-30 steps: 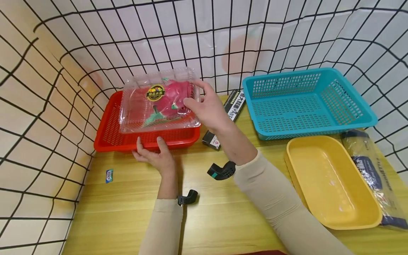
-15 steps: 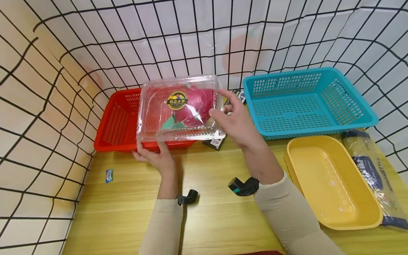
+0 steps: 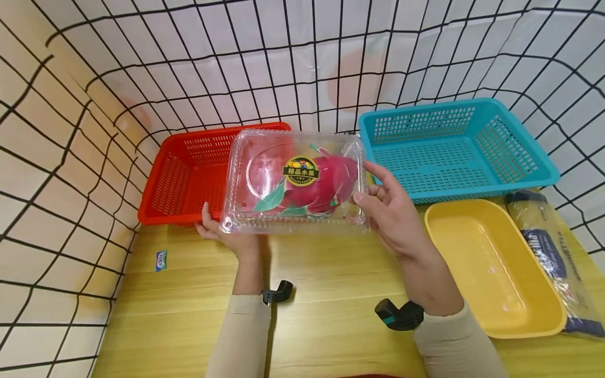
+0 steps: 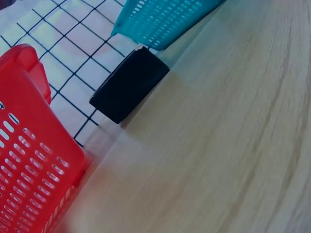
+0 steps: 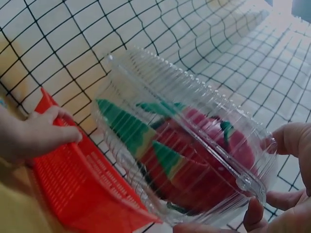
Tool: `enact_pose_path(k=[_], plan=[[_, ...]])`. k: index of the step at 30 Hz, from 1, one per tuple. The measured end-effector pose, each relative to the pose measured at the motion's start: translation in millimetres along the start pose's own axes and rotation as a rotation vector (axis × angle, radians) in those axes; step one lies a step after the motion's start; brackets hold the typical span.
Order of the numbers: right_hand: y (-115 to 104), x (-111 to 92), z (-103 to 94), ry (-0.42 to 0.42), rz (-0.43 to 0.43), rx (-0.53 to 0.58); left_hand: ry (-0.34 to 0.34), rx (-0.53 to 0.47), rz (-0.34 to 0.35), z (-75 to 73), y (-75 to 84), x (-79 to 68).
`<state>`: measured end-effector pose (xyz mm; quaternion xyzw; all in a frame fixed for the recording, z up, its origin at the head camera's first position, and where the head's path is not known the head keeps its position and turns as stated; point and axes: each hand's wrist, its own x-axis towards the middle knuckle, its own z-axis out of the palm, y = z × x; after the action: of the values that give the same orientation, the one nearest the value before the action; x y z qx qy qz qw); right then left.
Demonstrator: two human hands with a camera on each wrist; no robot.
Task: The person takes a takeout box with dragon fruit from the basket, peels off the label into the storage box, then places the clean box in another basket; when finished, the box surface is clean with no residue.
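My right hand [image 3: 396, 218] grips the right end of a clear plastic fruit box [image 3: 252, 157], held up in the air and tilted. Inside the box lies a pink dragon fruit [image 3: 333, 181] with green leaf tips, and a round label [image 3: 301, 170] is on the lid. My left hand [image 3: 238, 245] holds the front rim of a red plastic basket [image 3: 171, 216], partly covered by the fruit box in the head view. In the right wrist view the left fingers [image 5: 57, 116] curl over the red rim, and the right fingertips [image 5: 255, 213] press the box's edge.
A blue basket [image 3: 477, 185] stands at the back right, with a yellow tub [image 3: 487, 262] before it. Beside the tub lies a spaghetti bag [image 3: 550, 257]. A small packet [image 3: 161, 260] lies front left. The left wrist view shows a dark box [image 4: 130, 83]. Black wire mesh surrounds the table.
My right hand has carried the fruit box from above the red basket rightward and nearer to me, uncovering much of the basket. My left hand has stayed on the basket's rim.
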<state>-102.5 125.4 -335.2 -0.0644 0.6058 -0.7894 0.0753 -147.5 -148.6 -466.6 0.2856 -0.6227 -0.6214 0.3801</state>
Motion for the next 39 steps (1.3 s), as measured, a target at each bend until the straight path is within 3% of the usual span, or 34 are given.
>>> enact_pose_path(k=[3, 9, 14, 29, 39], plan=[[6.1, -12.6, -9.4, -0.004, 0.004, 0.059, -0.001, 0.033, -0.009, -1.3, 0.9, -0.7], [23.6, -35.1, -33.0, -0.043, 0.003, 0.086, 0.025, -0.047, 0.065, -0.7, -5.8, 0.5], [39.8, -51.0, -51.9, -0.1, -0.006, 0.105, 0.01, -0.036, 0.041, -2.0, -6.2, 1.1], [71.8, -98.7, -87.9, -0.17, 0.048, 0.047, 0.005, -0.007, 0.024, -3.4, -5.7, 0.9], [80.4, -109.7, -93.7, -0.14, 0.104, -0.073, 0.003, -0.02, 0.04, -3.4, -5.2, -1.2]])
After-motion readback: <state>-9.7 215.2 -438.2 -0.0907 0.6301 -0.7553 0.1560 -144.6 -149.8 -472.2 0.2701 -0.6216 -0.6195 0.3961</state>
